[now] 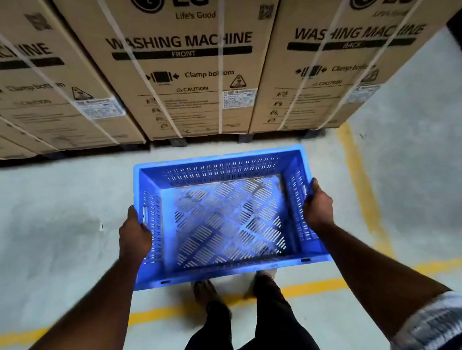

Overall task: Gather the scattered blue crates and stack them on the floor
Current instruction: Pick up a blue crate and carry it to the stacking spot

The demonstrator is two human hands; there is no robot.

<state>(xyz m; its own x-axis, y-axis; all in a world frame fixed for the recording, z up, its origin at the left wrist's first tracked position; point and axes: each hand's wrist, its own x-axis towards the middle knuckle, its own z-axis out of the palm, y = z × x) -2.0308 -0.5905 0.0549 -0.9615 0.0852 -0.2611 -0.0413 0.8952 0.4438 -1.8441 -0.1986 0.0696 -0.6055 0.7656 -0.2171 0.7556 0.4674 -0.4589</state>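
Grey concrete floor point(48, 216) fills the lower part of the frame. A row of big cardboard boxes point(188, 67) printed for washing machines runs across the top, from upper left to upper right.

At centre left, my left hand point(133, 236) grips the left wall of the blue crate point(228, 219). The thumb lies on the rim and the other fingers are hidden round the outside. The crate sits in the middle of the frame, upright, open side up, with nothing in it. I judge it is held off the floor, since my shoes point(205, 290) show just under its near edge. At centre right, my right hand point(317, 208) grips the right wall the same way. A yellow line point(362, 192) painted on the floor runs down the right side and turns across the bottom under my legs.

As for the job, one crate is picked up and being carried. No stack and no other crate shows anywhere in view, so I cannot tell how many are gathered. This one has yet to be set down on a stack.
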